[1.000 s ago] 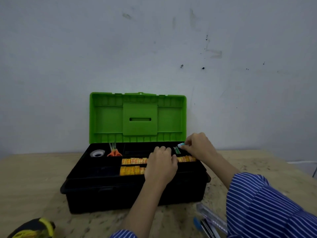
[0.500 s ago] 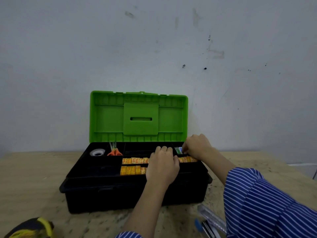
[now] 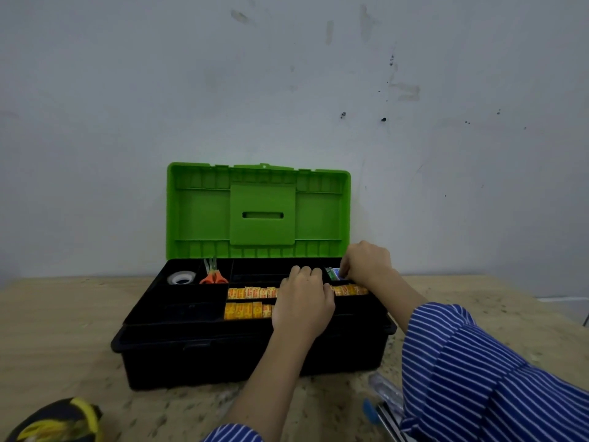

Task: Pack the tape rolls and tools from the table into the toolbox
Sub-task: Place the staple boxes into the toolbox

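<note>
The black toolbox [image 3: 204, 352] stands with its green lid [image 3: 258, 215] raised against the wall. Its top tray holds a clear tape roll [image 3: 181, 278], orange-handled scissors [image 3: 213, 275] and rows of yellow tape rolls [image 3: 250, 292]. My left hand [image 3: 302, 306] rests on the tray, its fingers curled over the yellow rolls; what they hold is hidden. My right hand [image 3: 366, 263] reaches into the back right compartment and pinches a small blue item [image 3: 336, 272] next to a green one [image 3: 330, 273].
On the wooden table [image 3: 57, 330], a black and yellow tool [image 3: 57, 421] lies at the front left edge. Clear and blue-tipped tools [image 3: 382, 397] lie at the front right, partly under my striped sleeve. The wall stands close behind the toolbox.
My right hand has lowered the small blue item from above the tray into the back right compartment. My left hand has stayed on the yellow rolls.
</note>
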